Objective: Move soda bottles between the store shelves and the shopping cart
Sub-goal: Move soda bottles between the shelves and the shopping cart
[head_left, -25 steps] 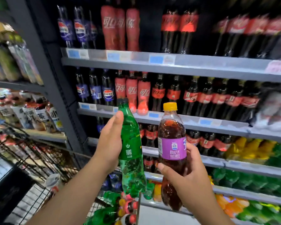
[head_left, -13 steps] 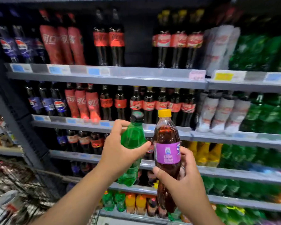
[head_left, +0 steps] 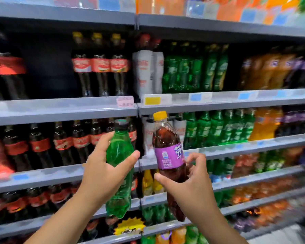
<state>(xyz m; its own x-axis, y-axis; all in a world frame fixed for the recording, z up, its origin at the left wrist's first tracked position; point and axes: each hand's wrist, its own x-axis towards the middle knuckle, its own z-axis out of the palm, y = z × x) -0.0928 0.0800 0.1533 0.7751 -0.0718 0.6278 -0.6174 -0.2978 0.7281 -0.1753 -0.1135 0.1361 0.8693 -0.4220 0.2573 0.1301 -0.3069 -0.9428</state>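
My left hand [head_left: 104, 175] grips a green soda bottle [head_left: 120, 152] with a dark cap around its middle and holds it upright in front of the shelves. My right hand [head_left: 192, 187] grips a dark soda bottle [head_left: 167, 147] with a yellow cap and a purple label, tilted slightly left. The two bottles are side by side at chest height, a little apart. The grey store shelves [head_left: 63, 110] fill the view behind them. The shopping cart is out of view.
Rows of dark cola bottles [head_left: 100, 66] with red labels stand on the left shelves. White bottles [head_left: 148, 73], green bottles [head_left: 218, 127] and orange bottles [head_left: 264, 124] stand to the right. Price tags [head_left: 125, 101] line the shelf edges.
The view has swung right and up along the shelves, and the cart has left the frame. Both hands keep their bottles, which now sit in front of the white and green rows.
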